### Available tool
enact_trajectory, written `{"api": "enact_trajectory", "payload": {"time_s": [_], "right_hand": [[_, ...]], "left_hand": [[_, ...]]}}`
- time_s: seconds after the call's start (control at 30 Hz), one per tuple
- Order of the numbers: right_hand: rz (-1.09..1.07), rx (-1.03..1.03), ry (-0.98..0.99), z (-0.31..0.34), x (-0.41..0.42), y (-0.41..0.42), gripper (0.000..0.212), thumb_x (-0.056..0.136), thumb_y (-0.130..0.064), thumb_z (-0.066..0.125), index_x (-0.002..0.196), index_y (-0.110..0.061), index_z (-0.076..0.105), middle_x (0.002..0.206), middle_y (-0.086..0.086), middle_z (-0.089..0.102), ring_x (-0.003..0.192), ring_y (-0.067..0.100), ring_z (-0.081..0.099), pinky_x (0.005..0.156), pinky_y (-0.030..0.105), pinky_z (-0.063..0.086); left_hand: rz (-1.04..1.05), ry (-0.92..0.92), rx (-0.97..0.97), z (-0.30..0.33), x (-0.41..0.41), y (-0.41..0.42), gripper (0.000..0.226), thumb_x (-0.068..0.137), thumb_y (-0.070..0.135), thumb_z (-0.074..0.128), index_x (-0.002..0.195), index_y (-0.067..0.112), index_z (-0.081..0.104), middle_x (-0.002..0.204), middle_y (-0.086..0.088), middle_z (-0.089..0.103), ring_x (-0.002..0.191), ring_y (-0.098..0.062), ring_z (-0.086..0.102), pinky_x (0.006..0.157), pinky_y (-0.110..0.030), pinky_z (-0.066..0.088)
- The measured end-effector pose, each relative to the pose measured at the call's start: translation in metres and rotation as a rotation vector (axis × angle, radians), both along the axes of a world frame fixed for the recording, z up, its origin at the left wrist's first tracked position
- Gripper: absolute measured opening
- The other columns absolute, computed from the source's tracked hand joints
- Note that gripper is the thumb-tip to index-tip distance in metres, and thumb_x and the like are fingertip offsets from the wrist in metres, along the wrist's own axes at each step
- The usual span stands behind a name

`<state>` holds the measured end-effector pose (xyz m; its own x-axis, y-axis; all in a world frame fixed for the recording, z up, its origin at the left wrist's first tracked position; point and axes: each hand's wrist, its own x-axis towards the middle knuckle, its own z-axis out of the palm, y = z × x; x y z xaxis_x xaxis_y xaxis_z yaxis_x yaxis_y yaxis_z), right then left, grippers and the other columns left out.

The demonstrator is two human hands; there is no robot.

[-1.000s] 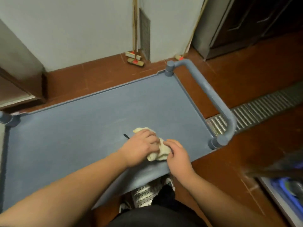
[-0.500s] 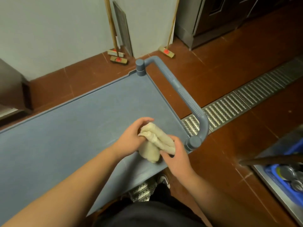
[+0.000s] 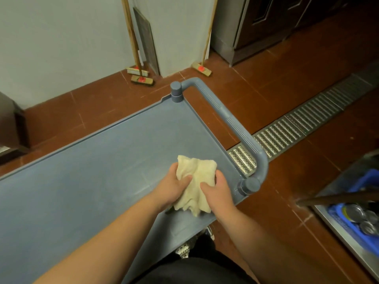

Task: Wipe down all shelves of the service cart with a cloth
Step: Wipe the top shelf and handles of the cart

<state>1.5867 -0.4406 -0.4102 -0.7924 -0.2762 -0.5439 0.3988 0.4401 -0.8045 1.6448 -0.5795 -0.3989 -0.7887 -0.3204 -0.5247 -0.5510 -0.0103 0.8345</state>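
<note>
Crumpled cream cloth (image 3: pixel 196 181) above blue-grey cart shelf (image 3: pixel 92 171)

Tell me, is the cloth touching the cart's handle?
Apart. The head view shows bare blue shelf between the cloth and the handle.

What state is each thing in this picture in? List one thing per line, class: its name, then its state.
cloth: bunched up, gripped by both hands above the shelf
left hand: closed on the cloth
right hand: closed on the cloth
top shelf: bare, nothing resting on it
cart handle: untouched
brooms: upright, leaning against the wall
blue crate: holding metal cans
</note>
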Motion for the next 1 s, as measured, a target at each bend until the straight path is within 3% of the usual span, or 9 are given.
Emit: {"api": "enact_trajectory", "payload": {"time_s": [0.07,0.17,0.3,0.4,0.47,0.53,0.67,0.8,1.0], "right_hand": [[0.018,0.044,0.155,0.010,0.000,-0.004,0.034,0.089,-0.012,0.059,0.121,-0.021,0.059,0.113,-0.001,0.060,0.103,0.016,0.061,0.086,0.028,0.052],[0.125,-0.074,0.178,0.028,0.002,-0.005,0.032,0.096,-0.007,0.053,0.116,-0.031,0.059,0.110,-0.009,0.057,0.095,0.000,0.060,0.076,0.007,0.047],[0.180,-0.317,-0.061,0.034,-0.019,0.009,0.047,0.098,0.011,0.044,0.110,-0.031,0.061,0.102,-0.014,0.069,0.102,0.002,0.068,0.080,0.016,0.053],[0.109,-0.357,-0.170,0.033,-0.056,0.020,0.048,0.087,0.016,0.048,0.125,-0.011,0.058,0.111,0.008,0.069,0.100,0.019,0.067,0.083,0.022,0.056],[0.074,-0.321,-0.115,0.037,-0.078,0.025,0.044,0.092,0.019,0.037,0.122,-0.002,0.059,0.115,0.021,0.067,0.088,0.019,0.067,0.076,0.019,0.057],[0.064,-0.256,0.024,0.043,-0.094,0.031,0.050,0.089,0.021,0.032,0.105,-0.013,0.065,0.108,0.011,0.071,0.090,0.020,0.066,0.076,0.017,0.055],[0.033,-0.164,0.366,0.059,-0.116,0.055,0.048,0.085,0.016,0.041,0.099,-0.023,0.067,0.096,-0.007,0.069,0.091,0.006,0.065,0.083,0.019,0.054],[0.048,-0.016,0.564,0.054,-0.126,0.072,0.050,0.082,0.015,0.043,0.102,-0.026,0.063,0.103,-0.020,0.061,0.101,-0.003,0.059,0.088,0.014,0.049],[0.126,0.059,0.660,0.023,-0.122,0.086,0.059,0.084,0.014,0.043,0.127,-0.021,0.063,0.129,-0.018,0.055,0.128,0.002,0.050,0.109,0.033,0.045]], "left_hand": [[-0.053,0.027,0.041,0.006,-0.004,0.010,0.047,0.095,0.035,0.056,0.134,0.030,0.032,0.125,0.007,0.058,0.110,-0.006,0.060,0.093,-0.025,0.050],[0.024,0.085,0.235,0.017,-0.016,0.020,0.053,0.091,0.038,0.059,0.134,0.028,0.030,0.126,0.004,0.058,0.109,-0.004,0.061,0.089,-0.023,0.052],[0.076,0.042,0.135,0.019,-0.040,0.019,0.065,0.082,0.031,0.074,0.128,0.026,0.029,0.116,-0.003,0.060,0.104,-0.013,0.064,0.084,-0.029,0.056],[0.281,-0.033,0.122,0.014,-0.064,0.017,0.050,0.088,0.031,0.068,0.122,0.015,0.036,0.105,-0.004,0.062,0.087,-0.014,0.066,0.076,-0.031,0.056],[0.426,-0.065,0.217,0.005,-0.081,0.017,0.041,0.092,0.030,0.062,0.120,0.011,0.040,0.108,-0.011,0.063,0.093,-0.023,0.066,0.082,-0.041,0.056],[0.490,-0.080,0.239,-0.002,-0.096,0.019,0.036,0.093,0.031,0.060,0.120,0.012,0.045,0.109,-0.013,0.064,0.098,-0.028,0.066,0.085,-0.047,0.056],[0.427,-0.125,0.013,-0.009,-0.123,0.027,0.031,0.092,0.031,0.060,0.113,0.009,0.056,0.107,-0.010,0.067,0.089,-0.023,0.065,0.078,-0.036,0.054],[0.105,-0.272,-0.341,-0.017,-0.129,0.051,0.030,0.092,0.031,0.059,0.113,0.010,0.059,0.104,-0.010,0.067,0.095,-0.028,0.063,0.075,-0.028,0.044],[0.011,-0.191,-0.443,-0.029,-0.120,0.075,0.027,0.089,0.030,0.063,0.112,0.016,0.060,0.100,-0.003,0.067,0.096,-0.025,0.063,0.076,-0.025,0.040]]}}
